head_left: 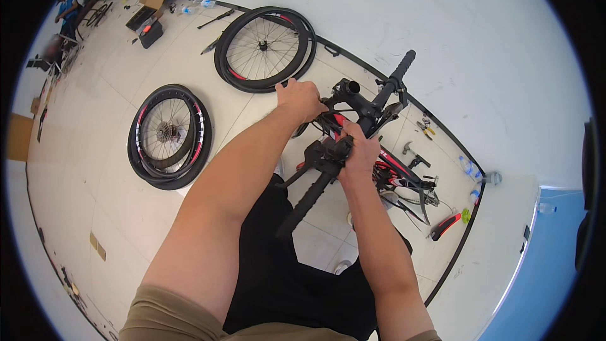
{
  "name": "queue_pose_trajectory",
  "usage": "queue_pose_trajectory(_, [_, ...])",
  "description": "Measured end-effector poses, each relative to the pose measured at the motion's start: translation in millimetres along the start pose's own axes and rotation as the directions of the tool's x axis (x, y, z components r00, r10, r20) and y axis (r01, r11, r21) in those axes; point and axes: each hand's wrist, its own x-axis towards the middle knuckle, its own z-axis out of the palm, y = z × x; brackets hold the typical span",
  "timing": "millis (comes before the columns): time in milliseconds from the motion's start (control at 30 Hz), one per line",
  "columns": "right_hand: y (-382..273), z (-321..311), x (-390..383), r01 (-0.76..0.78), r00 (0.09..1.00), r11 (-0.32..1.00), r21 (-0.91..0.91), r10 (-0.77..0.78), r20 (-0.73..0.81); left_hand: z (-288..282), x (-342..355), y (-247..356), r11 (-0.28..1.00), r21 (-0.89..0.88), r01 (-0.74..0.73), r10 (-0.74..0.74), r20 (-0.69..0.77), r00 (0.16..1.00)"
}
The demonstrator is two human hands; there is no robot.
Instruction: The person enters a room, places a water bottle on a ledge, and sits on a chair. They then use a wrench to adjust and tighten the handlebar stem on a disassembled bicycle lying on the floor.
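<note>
Short olive-khaki sleeves (170, 319) are worn, seen at the lower edge. Both forearms are left bare from the sleeves down. Black trousers (278, 278) are worn. No gloves, watch or rings are seen.

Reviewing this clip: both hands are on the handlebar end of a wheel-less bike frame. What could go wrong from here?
1. The bike frame has no wheels and seems steadied only by the left hand and right hand at the handlebar; a slip could tip it.
2. Small tools on the floor by the wall could be hit or stepped on.
3. The two wheels lying flat nearby are trip hazards.
</note>
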Motion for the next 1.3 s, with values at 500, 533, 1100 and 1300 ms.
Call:
queue_pose_trajectory(500, [4.1, 46.4, -33.6, 0.055, 0.973, 0.968, 0.246, 0.003, -0.229, -1.9, -1.4, -2.1, 0.999, -0.026, -0.040, 0.040, -0.005, 0.999])
queue_pose_trajectory(533, [3.8, 45.3, -33.7, 0.041, 0.973, 0.971, 0.236, 0.015, -0.232, -0.3, -1.5, -1.9, 0.999, -0.030, -0.043, 0.042, -0.008, 0.999])
queue_pose_trajectory(1100, [-36.2, -8.8, -0.4, 0.034, 0.994, 0.987, -0.157, -0.017, 0.109, 12.0, 1.3, 6.2, 0.998, -0.012, -0.069, 0.068, -0.059, 0.996])
queue_pose_trajectory(1300, [-43.5, -16.0, 3.4, 0.000, 0.990, 0.981, -0.194, 0.027, 0.138, 20.9, 1.3, 9.0, 0.986, -0.118, -0.116, 0.105, -0.101, 0.989])
